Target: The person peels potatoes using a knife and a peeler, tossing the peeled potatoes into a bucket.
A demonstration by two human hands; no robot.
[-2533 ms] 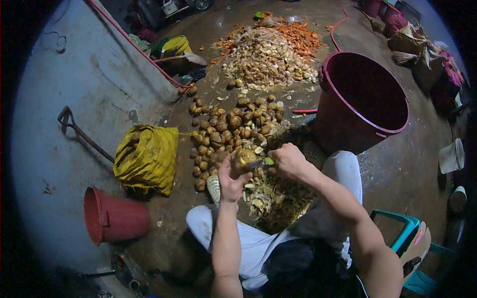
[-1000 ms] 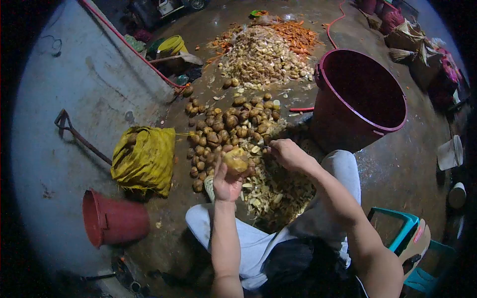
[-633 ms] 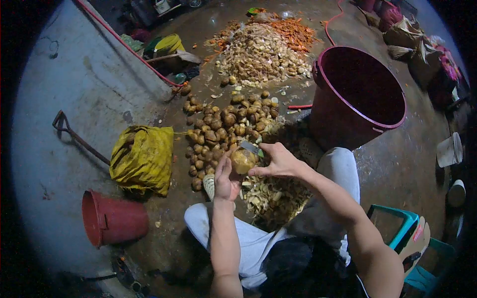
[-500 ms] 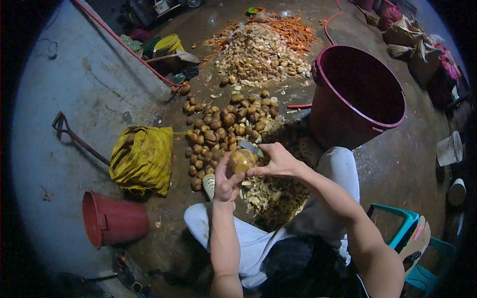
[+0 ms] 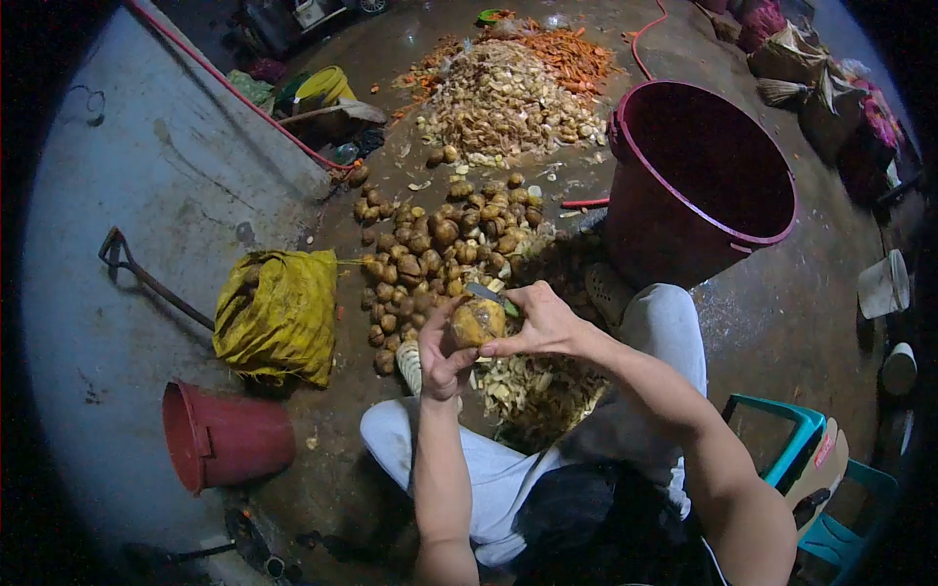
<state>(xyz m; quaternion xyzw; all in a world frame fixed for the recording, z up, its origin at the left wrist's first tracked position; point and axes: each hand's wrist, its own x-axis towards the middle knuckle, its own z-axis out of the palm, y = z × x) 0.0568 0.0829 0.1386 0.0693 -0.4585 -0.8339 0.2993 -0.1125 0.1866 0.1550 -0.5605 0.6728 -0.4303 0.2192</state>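
My left hand point(image 5: 443, 349) is wrapped round a round, brown-yellow root vegetable point(image 5: 478, 323) held above the floor between my knees. Paler patches show on its skin. A small knife point(image 5: 484, 292) with a grey blade and a bit of green handle is in my right hand point(image 5: 543, 320). The blade lies against the top of the root, and my right thumb presses on its lower side. Beyond my hands spreads a heap of unpeeled brown roots point(image 5: 445, 232). Below them lies a pile of pale peelings point(image 5: 542, 391).
A large dark red tub point(image 5: 674, 210) stands to the right. At the back is a mound of pale peelings point(image 5: 513, 103) beside orange ones point(image 5: 567, 59). On the left are a yellow sack point(image 5: 283, 317) and a red bucket point(image 5: 244, 444). A teal stool point(image 5: 806, 430) stands at lower right.
The blade has tilted over the top of the root, and more pale yellow shows on the root's surface. Both hands stay almost where they were.
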